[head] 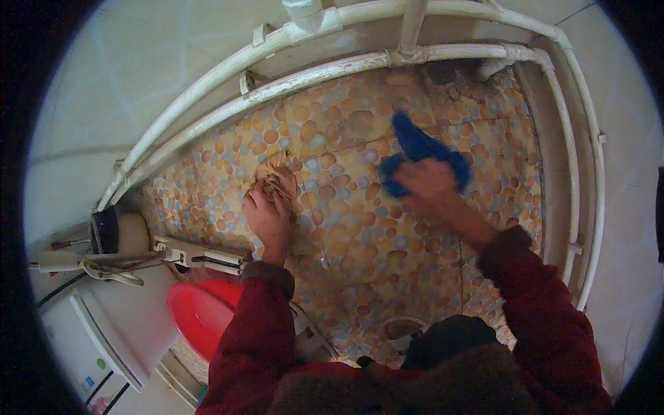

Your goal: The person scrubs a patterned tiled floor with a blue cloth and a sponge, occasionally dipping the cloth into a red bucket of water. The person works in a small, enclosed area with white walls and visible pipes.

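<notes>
My left hand [267, 218] is closed on a crumpled tan cloth [277, 171], which rests on the pebble-patterned tile floor [342, 228]. To the right, my right hand [428, 181] presses over a bunched blue cloth [420, 140]; hand and cloth are blurred, and part of the cloth lies beneath the palm. One end of the blue cloth points away from me, towards the pipes. A gap of bare floor separates the two cloths.
White pipes [337, 65] run along the wall at the far side and bend down the right. At lower left are a red basin [199, 314], a white appliance [109, 321] and a flat mop head [207, 257]. A dark-and-beige container [122, 231] stands in the left corner.
</notes>
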